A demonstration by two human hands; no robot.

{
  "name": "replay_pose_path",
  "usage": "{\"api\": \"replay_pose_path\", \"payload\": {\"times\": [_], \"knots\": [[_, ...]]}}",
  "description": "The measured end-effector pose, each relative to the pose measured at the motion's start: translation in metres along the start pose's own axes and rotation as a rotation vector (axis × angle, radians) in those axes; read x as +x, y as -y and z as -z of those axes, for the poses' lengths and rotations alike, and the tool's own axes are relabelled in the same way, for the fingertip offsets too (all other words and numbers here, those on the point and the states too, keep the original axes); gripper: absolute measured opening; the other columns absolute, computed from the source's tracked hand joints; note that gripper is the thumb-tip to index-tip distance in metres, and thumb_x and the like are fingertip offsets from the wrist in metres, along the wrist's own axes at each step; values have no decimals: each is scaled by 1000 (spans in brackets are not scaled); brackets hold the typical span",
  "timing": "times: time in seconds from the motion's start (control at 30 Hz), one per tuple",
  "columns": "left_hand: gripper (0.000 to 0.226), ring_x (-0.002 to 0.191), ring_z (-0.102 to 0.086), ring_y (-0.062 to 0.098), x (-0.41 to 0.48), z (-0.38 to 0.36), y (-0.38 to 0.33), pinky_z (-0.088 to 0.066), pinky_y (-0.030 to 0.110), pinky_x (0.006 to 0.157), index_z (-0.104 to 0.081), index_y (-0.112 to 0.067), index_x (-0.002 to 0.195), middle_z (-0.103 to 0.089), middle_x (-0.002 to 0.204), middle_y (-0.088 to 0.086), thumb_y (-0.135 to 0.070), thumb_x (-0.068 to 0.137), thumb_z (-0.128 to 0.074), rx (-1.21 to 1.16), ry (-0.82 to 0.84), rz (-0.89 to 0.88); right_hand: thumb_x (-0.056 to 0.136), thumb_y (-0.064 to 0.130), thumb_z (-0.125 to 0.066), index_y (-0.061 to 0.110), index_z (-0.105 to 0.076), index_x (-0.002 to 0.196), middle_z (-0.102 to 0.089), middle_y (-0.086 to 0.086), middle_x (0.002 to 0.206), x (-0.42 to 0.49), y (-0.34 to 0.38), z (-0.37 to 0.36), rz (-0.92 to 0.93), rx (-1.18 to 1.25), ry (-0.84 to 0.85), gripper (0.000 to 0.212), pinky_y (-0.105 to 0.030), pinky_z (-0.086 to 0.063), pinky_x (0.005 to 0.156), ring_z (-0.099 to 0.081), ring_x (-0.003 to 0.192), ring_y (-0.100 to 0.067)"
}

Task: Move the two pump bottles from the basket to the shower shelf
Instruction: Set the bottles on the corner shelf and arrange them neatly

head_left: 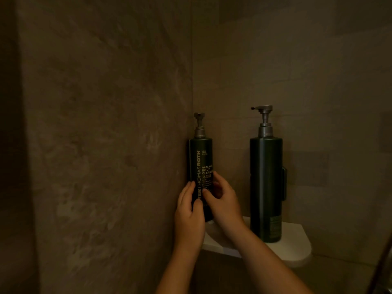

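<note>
Two dark green pump bottles with grey pumps stand upright on a white corner shower shelf (pixel 294 250). The left bottle (pixel 201 160), with white lettering facing me, sits tight in the wall corner. My left hand (pixel 188 217) wraps its lower left side and my right hand (pixel 222 200) holds its lower right side, so its base is hidden. The right bottle (pixel 266 187) stands free on the shelf, its label turned away and its pump spout pointing left. The basket is out of view.
Brown stone-look tiled walls meet in the corner behind the bottles. A small dark fitting (pixel 284 183) is fixed to the back wall just right of the right bottle. A blurred dark edge (pixel 381 270) crosses the bottom right corner.
</note>
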State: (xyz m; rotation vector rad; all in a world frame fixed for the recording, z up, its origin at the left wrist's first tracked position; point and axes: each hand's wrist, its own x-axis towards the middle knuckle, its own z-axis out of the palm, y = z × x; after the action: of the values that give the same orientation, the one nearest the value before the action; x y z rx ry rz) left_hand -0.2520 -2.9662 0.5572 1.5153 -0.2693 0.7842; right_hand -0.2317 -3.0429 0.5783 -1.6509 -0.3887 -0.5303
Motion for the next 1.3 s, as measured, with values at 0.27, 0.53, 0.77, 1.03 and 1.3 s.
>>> {"api": "replay_pose_path", "payload": {"times": [0.27,0.53,0.77,1.03,1.3], "knots": [[45,125,-42,20,5,2,-2,-35,46,105,-37,-17,134,-42,140,7,-6,90,-39,-69,45,104,85,12,-57,22,-36,135,-49,-9,130,1,0,-2,-4,-11,15,56,-44,-44,98,-50,116,-19],[44,125,-42,19,-1,5,-1,-34,42,106,-38,-15,132,-43,138,9,-4,90,-40,-54,37,92,85,13,-57,24,-36,135,-48,-7,131,-6,1,2,10,-9,28,55,-44,-42,100,-48,117,-17],[40,112,-49,6,-20,9,-3,-40,8,84,-46,-19,126,-50,130,2,-4,89,-43,-51,2,37,85,18,-58,39,-39,125,-47,9,126,-33,16,21,139,-71,-6,49,-18,-37,89,-44,111,1],[39,114,-49,10,-35,-14,-23,-41,17,90,-48,-20,123,-53,126,2,-2,88,-46,-105,109,-24,84,15,-59,34,-48,120,-54,10,120,-66,44,61,277,-43,-69,43,-4,-42,81,-49,112,3],[41,115,-45,9,-39,-52,-26,-39,21,86,-41,-26,129,-48,133,0,-20,89,-49,50,228,-32,82,11,-61,44,-49,107,-55,10,115,-72,41,102,287,-106,-277,43,-1,-42,71,-52,101,6]]}}
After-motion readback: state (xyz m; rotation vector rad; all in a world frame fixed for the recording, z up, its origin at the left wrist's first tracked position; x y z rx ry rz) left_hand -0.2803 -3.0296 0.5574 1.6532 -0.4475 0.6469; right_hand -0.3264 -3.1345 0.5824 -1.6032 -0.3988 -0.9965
